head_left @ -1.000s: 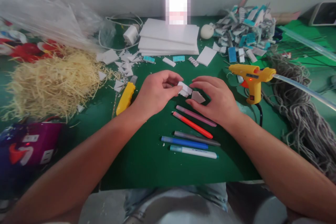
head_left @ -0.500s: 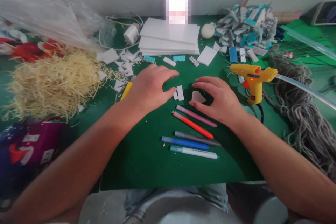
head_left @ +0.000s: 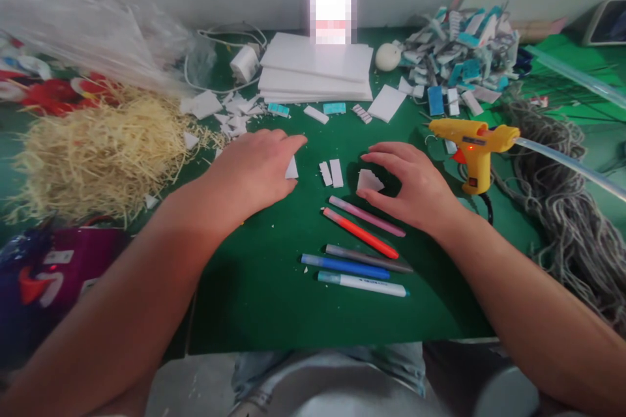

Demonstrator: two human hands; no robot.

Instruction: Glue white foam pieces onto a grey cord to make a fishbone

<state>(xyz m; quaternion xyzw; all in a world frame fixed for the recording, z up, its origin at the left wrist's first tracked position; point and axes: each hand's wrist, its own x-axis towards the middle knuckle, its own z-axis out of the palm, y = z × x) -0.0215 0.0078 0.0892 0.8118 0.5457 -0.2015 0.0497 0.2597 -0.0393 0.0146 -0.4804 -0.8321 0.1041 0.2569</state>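
Green tabletop [head_left: 274,313] under two bare hands

A shaggy heap of pale yellow straw [head_left: 107,156] covered the left side; a stack of flat white sheets [head_left: 313,81] lay at the back. The left hand [head_left: 249,172] and right hand [head_left: 413,182] were apart. A yellow plastic glue gun [head_left: 472,143] lay beyond the right, five slim coloured pens [head_left: 360,232] nearer the body. The right fingers curved, unclenched, around a jagged white chip [head_left: 370,180]. A flat white piece [head_left: 292,169] showed at the left fingers (whether pinched, I cannot tell). Two narrow white strips [head_left: 336,172] lay between the hands.
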